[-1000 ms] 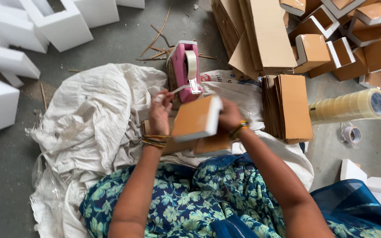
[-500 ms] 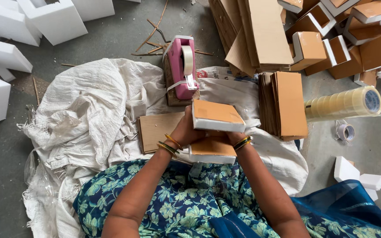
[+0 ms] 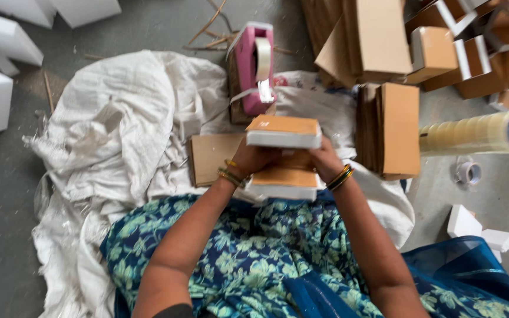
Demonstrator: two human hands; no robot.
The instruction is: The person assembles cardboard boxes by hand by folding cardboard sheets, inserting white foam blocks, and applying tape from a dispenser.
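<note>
Head view: my left hand [image 3: 253, 158] and right hand [image 3: 327, 162] clamp a small cardboard box [image 3: 284, 131], pink tape dispenser [image 3: 253, 69] at twelve o'clock.

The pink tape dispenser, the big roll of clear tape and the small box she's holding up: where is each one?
Pink tape dispenser [image 3: 250, 73], head view, on its pink side.
Roll of clear tape [image 3: 472, 134], head view, on its curved outer surface.
Small box [image 3: 283, 132], head view, on its top face, held by both hands.
</note>
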